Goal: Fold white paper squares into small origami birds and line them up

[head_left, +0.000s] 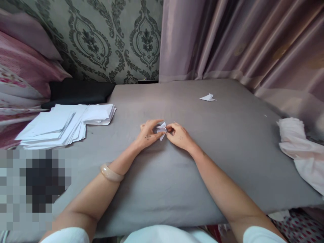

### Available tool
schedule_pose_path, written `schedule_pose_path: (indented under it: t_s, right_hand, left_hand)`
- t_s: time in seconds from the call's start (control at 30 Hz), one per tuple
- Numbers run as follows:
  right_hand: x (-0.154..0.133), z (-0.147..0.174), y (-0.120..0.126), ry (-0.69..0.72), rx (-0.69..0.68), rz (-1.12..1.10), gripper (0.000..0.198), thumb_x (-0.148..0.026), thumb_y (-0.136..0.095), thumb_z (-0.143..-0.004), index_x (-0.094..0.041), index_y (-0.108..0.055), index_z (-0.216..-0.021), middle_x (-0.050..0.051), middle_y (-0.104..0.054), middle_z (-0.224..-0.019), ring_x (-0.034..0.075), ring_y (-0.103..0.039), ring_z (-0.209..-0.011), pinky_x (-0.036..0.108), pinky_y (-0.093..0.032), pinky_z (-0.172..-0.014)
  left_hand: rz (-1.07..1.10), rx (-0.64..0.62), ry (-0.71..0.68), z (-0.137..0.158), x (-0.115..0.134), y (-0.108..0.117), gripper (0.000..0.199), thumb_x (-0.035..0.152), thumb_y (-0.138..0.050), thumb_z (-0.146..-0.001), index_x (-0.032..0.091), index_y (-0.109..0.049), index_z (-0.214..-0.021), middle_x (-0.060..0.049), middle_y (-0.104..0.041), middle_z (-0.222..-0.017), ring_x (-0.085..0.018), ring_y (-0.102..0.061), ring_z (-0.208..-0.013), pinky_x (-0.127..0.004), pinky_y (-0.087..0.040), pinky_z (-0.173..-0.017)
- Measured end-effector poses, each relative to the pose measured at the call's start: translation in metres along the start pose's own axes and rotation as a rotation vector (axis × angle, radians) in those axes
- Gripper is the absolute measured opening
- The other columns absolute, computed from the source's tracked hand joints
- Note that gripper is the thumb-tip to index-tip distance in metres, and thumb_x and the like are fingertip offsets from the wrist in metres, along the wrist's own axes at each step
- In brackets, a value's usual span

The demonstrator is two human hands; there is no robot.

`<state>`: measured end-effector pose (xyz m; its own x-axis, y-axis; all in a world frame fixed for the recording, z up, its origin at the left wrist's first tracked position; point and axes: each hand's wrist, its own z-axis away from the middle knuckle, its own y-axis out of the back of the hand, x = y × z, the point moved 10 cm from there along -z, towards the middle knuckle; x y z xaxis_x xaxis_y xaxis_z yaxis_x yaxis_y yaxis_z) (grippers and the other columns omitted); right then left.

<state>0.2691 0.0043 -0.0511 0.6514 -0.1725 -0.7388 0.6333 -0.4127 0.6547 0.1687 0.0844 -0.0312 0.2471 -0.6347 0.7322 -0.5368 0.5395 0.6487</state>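
A small folded white paper piece with pointed corners is held between my two hands over the middle of the grey surface. My left hand grips it from the left, thumb below and fingers above. From the right, my right hand pinches its edge with curled fingers and thumb. Parts of the paper are covered by my fingers. Farther back to the right lies another folded white paper shape with pointed ends, touched by neither hand.
Stacks of white paper sheets lie at the left, in front of a black folded item. A pale cloth is bunched at the right edge. Pinkish curtains and a patterned wall border the back.
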Motion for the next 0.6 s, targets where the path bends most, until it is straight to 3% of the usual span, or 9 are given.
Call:
schedule_pose_path:
  t_s: [0.1, 0.27, 0.6]
  right_hand:
    - [0.003, 0.000, -0.001, -0.020, 0.013, 0.048, 0.018, -0.023, -0.061, -0.077, -0.020, -0.066, -0.093, 0.002, -0.062, -0.089, 0.012, -0.055, -0.072, 0.025, -0.042, -0.070]
    - [0.001, -0.002, -0.002, -0.046, 0.032, 0.103, 0.010, -0.025, -0.061, -0.080, -0.020, -0.067, -0.086, 0.002, -0.065, -0.086, 0.012, -0.057, -0.074, 0.026, -0.042, -0.072]
    - [-0.005, 0.002, -0.005, -0.053, 0.030, 0.230, 0.010, -0.026, -0.056, -0.084, -0.021, -0.065, -0.082, 0.002, -0.067, -0.088, 0.015, -0.061, -0.079, 0.026, -0.042, -0.072]
  left_hand:
    - [-0.119, 0.087, -0.009, 0.003, 0.000, 0.009, 0.037, 0.016, -0.062, -0.076, 0.024, -0.060, -0.112, -0.007, -0.061, -0.121, -0.024, -0.053, -0.114, -0.040, -0.033, -0.098]
    - [-0.301, 0.152, -0.017, 0.004, -0.001, 0.016, 0.013, 0.018, -0.057, -0.083, 0.022, -0.066, -0.091, -0.005, -0.067, -0.104, -0.021, -0.055, -0.102, -0.038, -0.031, -0.092]
    - [-0.387, 0.133, -0.088, 0.001, -0.007, 0.008, 0.018, 0.018, -0.052, -0.088, 0.023, -0.069, -0.091, -0.003, -0.072, -0.101, -0.020, -0.060, -0.097, -0.038, -0.028, -0.091]
